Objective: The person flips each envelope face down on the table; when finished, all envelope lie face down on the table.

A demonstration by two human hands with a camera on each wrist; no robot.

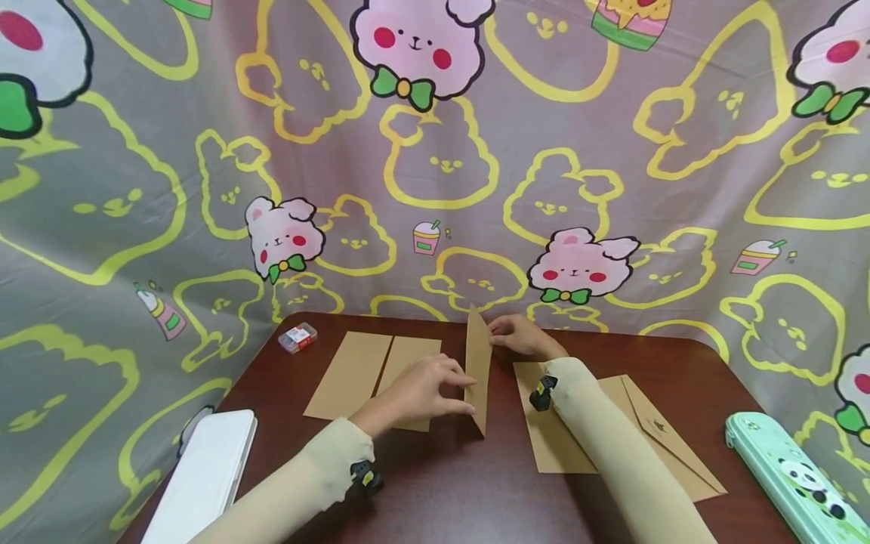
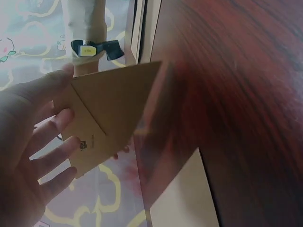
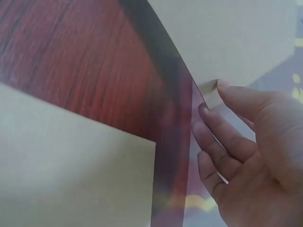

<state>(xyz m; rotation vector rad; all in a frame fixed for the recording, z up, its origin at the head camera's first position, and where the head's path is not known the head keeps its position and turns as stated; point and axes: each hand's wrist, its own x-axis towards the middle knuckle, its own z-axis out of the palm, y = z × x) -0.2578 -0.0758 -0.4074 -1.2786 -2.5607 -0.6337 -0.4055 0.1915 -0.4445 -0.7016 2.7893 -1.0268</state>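
Observation:
A brown kraft envelope (image 1: 479, 374) stands on edge between my two hands, above the table. In the left wrist view, its flap line and a small dark print face my left hand (image 1: 431, 389). The fingers of that hand are spread, and the thumb and fingertips touch the envelope's near side. My right hand (image 1: 522, 337) pinches the envelope's far edge between thumb and fingers; in the right wrist view that corner (image 3: 213, 94) bends slightly at the thumb.
Two brown envelopes (image 1: 347, 374) lie side by side at left. More envelopes (image 1: 662, 431) overlap under my right forearm. A small clear box (image 1: 297, 338) stands at back left, a white case (image 1: 204, 476) at front left, a green panda pencil case (image 1: 791, 472) at right. Patterned cloth hangs behind.

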